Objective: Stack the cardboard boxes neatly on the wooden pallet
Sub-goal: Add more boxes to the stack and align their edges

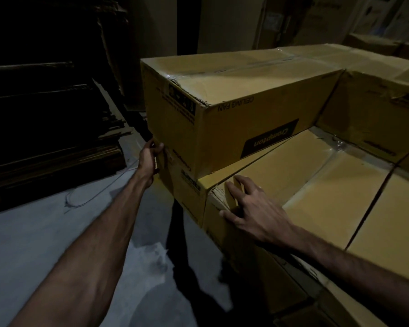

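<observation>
A long yellow-brown cardboard box point(241, 95) printed "CEILING FAN" lies on top of a lower layer of similar boxes. My left hand point(150, 156) grips the far left corner of the lower box point(189, 197) just under it. My right hand point(250, 208) rests flat, fingers spread, on the near corner of another lower-layer box point(316, 175), thumb over its edge. More boxes point(376, 109) of the same kind stand stacked at the right. The pallet is hidden under the boxes.
A dark pile of flat wooden boards or pallets point(47, 142) stands at the left. Grey concrete floor point(57, 237) lies between it and the boxes, with a loose strap or cord point(97, 192) on it. Tall cartons point(293, 20) stand in the dim background.
</observation>
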Motion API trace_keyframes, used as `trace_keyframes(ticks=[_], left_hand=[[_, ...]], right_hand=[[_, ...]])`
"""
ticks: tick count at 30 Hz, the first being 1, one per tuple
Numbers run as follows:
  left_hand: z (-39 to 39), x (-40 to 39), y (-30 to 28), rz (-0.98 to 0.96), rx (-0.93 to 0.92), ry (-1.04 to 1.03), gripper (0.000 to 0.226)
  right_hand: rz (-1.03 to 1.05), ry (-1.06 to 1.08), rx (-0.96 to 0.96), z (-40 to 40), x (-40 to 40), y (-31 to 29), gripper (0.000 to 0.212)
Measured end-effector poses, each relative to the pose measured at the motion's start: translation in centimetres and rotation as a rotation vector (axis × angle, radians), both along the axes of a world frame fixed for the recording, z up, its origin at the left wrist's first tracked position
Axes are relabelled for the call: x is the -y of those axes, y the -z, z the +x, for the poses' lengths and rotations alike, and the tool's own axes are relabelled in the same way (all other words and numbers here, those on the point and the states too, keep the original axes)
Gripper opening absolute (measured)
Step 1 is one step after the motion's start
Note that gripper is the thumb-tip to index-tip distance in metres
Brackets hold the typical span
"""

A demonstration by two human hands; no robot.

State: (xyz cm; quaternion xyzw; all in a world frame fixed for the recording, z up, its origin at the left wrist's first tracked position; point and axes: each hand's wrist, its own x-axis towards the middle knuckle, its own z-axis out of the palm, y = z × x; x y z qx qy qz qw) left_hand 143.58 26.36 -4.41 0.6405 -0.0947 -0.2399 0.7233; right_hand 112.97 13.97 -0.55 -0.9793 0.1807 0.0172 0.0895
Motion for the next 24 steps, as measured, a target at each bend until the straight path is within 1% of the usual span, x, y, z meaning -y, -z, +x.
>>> trace_keyframes(ticks=[6,10,14,17,19,21,24], left_hand=[[-0.5,0.1,-0.5,-0.024,0.001,0.001,0.038],[-0.5,0.2,-0.4,-0.02,0.019,-0.009,0.043],[-0.4,0.1,-0.4,-0.018,0.006,-0.003,0.043],[-0.6,-0.1,-1.2,-0.032,-0.004,0.006,0.031],[-0.3,-0.1,-2.0,-0.061,-0.006,-0.025,0.024],[0.5,0.0,-2.7,-0.05,0.029,-0.058,0.025],[1.2,0.3,-3.9,-0.028,0.072,-0.041,0.029]], right_hand=[[0.009,-0.015,0.01,0.1,0.1,0.1,0.087],[0.011,-0.038,0.027,0.3,0.0,0.1,0.085],[0.014,-0.052,0.013,0.4,-0.1,0.2,0.085],[0.01,-0.052,0.021,0.4,0.0,0.4,0.088],[0.012,-0.045,0.018,0.3,0.1,0.3,0.093],[0.008,-0.046,0.02,0.3,0.1,0.4,0.095],[0.007,-0.051,0.024,0.3,0.1,0.6,0.095]])
